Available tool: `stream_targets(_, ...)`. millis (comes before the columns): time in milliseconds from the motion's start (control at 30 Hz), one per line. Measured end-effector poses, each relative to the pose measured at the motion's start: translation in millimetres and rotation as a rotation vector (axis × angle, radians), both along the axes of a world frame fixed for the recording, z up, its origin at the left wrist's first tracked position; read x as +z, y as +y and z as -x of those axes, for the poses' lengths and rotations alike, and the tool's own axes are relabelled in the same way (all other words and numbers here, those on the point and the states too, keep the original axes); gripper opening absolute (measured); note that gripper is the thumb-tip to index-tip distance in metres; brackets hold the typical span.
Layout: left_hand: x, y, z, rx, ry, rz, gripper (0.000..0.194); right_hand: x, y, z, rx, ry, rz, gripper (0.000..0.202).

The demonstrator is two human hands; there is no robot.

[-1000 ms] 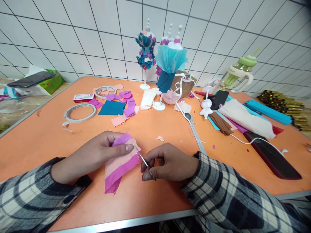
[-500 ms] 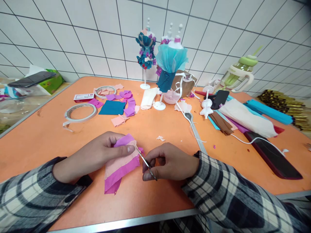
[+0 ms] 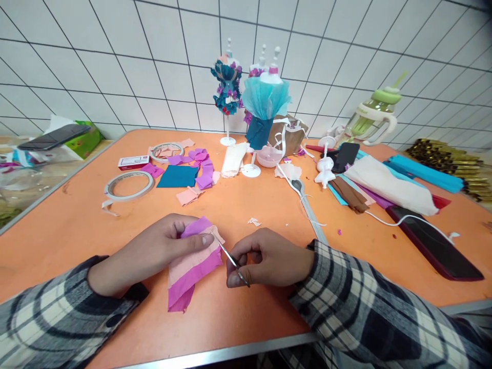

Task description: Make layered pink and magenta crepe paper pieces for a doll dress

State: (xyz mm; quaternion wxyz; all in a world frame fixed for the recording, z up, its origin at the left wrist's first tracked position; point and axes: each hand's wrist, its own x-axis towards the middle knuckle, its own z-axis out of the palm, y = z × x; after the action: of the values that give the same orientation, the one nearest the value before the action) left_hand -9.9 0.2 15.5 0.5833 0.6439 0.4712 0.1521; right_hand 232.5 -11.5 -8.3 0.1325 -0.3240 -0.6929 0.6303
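Observation:
My left hand (image 3: 172,238) pinches layered crepe paper (image 3: 200,264), peach lying over magenta, with the thumb on top near its right end. My right hand (image 3: 265,256) is closed on small metal scissors (image 3: 229,258), fingers around the handles. The blades reach up and left to the paper's right edge, beside my left thumb. Their tips are partly lost against the peach layer. Just beyond the hands lie small peach scraps (image 3: 254,221) on the orange table (image 3: 215,328).
Dress-form stands in paper dresses, one with a turquoise ruffle (image 3: 267,97), rise near the tiled wall. Tape rolls (image 3: 111,192), a teal paper square (image 3: 177,176) and purple pieces sit back left. Rightward are a phone (image 3: 434,243), paper rolls (image 3: 388,179), a cable and a bottle (image 3: 371,120).
My head view has shifted slightly, so the whole scene sits a little lower. At the paper's right end, a peach flap now sticks out past the blades. Both hands keep their holds.

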Motion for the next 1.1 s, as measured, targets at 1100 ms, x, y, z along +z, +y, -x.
stream_targets(1100,-2.4,-1,1,0.013,-0.009,-0.005,0.049,-7.2,2,3,-0.036,-0.011,-0.042,0.042)
